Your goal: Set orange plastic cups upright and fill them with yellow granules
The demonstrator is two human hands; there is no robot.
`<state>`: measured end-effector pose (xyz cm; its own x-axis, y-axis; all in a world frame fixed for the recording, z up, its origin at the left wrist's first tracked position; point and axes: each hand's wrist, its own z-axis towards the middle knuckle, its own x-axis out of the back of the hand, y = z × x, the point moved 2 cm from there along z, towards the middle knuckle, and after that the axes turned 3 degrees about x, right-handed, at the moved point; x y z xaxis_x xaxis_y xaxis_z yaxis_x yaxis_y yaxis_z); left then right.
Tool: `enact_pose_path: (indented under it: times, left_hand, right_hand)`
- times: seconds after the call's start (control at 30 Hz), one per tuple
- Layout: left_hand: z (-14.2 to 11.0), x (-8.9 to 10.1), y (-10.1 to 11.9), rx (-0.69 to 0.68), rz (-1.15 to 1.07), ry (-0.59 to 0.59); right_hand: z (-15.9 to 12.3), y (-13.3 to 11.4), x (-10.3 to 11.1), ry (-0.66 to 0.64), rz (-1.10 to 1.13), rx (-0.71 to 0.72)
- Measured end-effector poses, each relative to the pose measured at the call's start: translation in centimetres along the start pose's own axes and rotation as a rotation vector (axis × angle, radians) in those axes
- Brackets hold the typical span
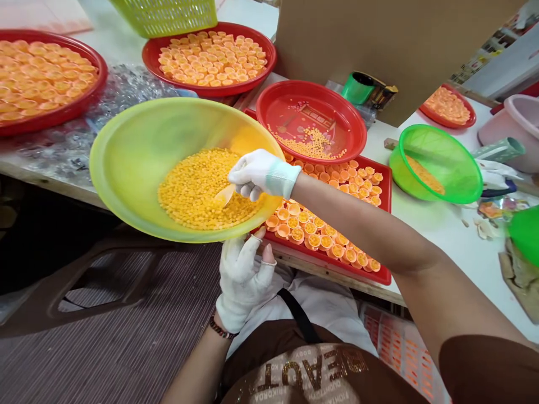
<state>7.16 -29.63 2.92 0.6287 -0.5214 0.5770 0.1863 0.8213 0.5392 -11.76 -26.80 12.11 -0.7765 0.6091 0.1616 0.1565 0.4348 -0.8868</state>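
Observation:
My right hand, in a white glove with a mint cuff, grips a small pale spoon. The spoon's bowl dips into small yellow pellets. They lie in a large yellow-green basin tilted toward me at the table edge. Beneath the basin's near rim, my left hand holds it from below in a white glove with bare thumb and fingertip. Part of its fingers is hidden by the basin. Under my right forearm, a red rectangular tray carries many orange cups, several with yellow pellets inside.
A red round tray with scattered pellets rests beyond the cups. Red trays of orange cups stand farther back and left. Clear plastic pieces lie behind the basin. A green basin and a cardboard panel are at right.

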Motion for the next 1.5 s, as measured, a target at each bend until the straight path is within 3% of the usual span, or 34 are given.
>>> enact_pose_path:
  times: [0.23, 0.43, 0.53, 0.67, 0.77, 0.87, 0.97, 1.03, 1.13, 1.3, 1.4, 1.5]
  left_hand:
    - [-1.1, -0.4, -0.1, -0.037, 0.008, -0.025]
    - [-2.6, -0.9, -0.6, -0.055, 0.01, -0.061]
    - [-2.7, -1.1, -0.4, -0.07, -0.004, -0.067]
    - [-2.6, -1.3, 0.0, -0.066, -0.019, -0.064]
    - [-2.6, -1.3, 0.2, -0.065, -0.014, -0.07]
    - [-2.6, -1.0, 0.0, -0.058, -0.019, -0.075]
    - [-2.1, -0.5, -0.3, -0.046, -0.025, -0.049]
    - [-1.5, -0.2, -0.6, -0.031, -0.03, -0.029]
    - [-0.6, -0.1, -0.8, -0.011, -0.029, -0.006]
    - [0.0, -0.1, -0.8, 0.0, -0.006, 0.005]
    - [-0.1, -0.1, -0.7, 0.012, -0.007, -0.005]
    - [-0.1, 0.0, -0.6, 0.028, -0.01, -0.031]
  right_hand:
    - [-4.1, -0.2, 3.5, 0.023, 0.191, -0.016]
    - [-10.0, 3.3, 7.4, 0.069, 0.191, -0.031]
    - [-11.4, 5.8, 7.8, 0.162, 0.149, -0.047]
    - [-11.4, 8.8, 6.3, 0.281, -0.076, 0.0]
    - [-11.4, 9.5, 5.0, 0.261, -0.453, 0.243]
    - [-12.6, 8.2, 4.5, 0.188, -0.743, 0.46]
    - [-13.6, 4.8, 5.0, 0.264, -0.756, 0.496]
    - [-12.9, 2.3, 5.2, 0.35, -0.683, 0.496]
    - [-9.0, -0.3, 4.6, 0.365, -0.562, 0.467]
    - [-1.1, -0.4, 1.2, 0.114, -0.406, 0.195]
    - [0.5, 0.0, -0.3, -0.017, -0.259, 0.066]
    - [0.2, -0.1, -0.5, -0.052, -0.087, -0.017]
